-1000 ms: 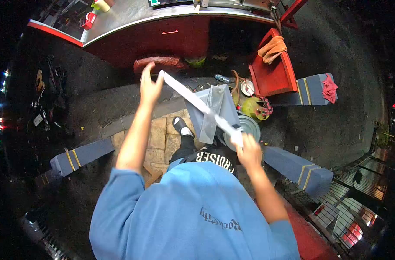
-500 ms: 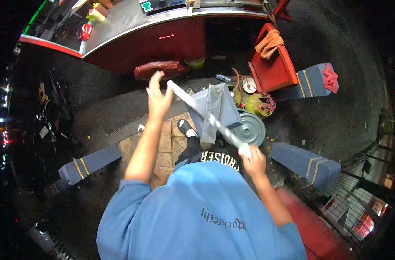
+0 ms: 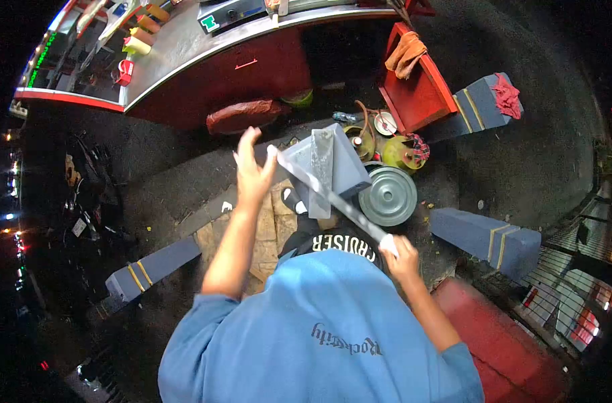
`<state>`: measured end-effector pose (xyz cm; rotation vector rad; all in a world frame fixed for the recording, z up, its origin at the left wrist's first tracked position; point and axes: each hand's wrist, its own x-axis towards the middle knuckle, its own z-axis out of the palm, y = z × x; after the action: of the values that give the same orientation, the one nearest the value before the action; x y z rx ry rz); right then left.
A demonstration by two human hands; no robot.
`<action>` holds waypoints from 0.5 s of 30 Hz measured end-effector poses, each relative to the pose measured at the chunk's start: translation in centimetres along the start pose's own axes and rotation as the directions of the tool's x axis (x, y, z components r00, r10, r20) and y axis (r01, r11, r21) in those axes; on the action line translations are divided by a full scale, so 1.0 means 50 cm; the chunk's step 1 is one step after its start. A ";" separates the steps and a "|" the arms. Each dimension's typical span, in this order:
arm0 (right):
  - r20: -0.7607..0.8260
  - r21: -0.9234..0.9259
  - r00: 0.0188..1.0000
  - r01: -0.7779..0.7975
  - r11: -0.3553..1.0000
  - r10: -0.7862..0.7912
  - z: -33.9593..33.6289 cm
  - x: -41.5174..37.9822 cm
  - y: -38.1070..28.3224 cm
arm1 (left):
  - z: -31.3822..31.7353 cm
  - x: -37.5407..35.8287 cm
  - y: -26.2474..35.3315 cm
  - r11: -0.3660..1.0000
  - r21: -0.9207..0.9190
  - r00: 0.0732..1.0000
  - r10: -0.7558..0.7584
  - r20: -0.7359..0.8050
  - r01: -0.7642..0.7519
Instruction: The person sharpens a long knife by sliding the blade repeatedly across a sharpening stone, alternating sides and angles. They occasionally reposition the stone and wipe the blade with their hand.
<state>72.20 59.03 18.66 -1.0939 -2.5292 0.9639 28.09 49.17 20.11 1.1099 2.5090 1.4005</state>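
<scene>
A long, narrow white strip (image 3: 346, 208), blurred along its length, runs slantwise across the middle of the view. Its lower end has a thicker white part, and my right hand (image 3: 404, 260) is closed around that end. The upper end meets the thumb tip of my left hand (image 3: 253, 176), whose fingers are spread. Beneath the strip, a flat greyish plank-like piece (image 3: 321, 151) lies across a grey stool (image 3: 348, 168) in front of my legs.
A round metal lid (image 3: 388, 195) and greenish gas cylinders (image 3: 401, 154) stand right of the stool. A red chair (image 3: 420, 101) holds an orange cloth (image 3: 405, 55). Grey benches (image 3: 484, 238) flank me. Ahead is a red-fronted counter (image 3: 245, 74) with squeeze bottles (image 3: 138, 45).
The view has shifted slightly. Both hands sit a little lower and further right in view, the strip still spanning between them. My left fingers remain spread.
</scene>
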 end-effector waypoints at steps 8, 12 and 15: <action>-0.036 -0.014 0.999 -0.018 1.000 0.017 0.006 0.277 -0.187 | -0.021 0.283 -0.119 0.948 0.295 0.992 -0.097 -0.083 0.117; -0.057 0.072 0.997 0.060 0.996 -0.056 0.005 0.080 -0.037 | 0.008 0.060 -0.047 1.000 -0.003 0.999 -0.013 -0.033 0.013; 0.025 0.031 1.000 -0.013 0.999 0.012 -0.017 0.006 -0.006 | 0.003 -0.049 0.029 0.998 0.006 0.997 -0.069 0.041 0.069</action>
<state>72.19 59.50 19.46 -1.0964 -2.5209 1.0235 30.74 48.24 20.45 1.0310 2.4979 1.3411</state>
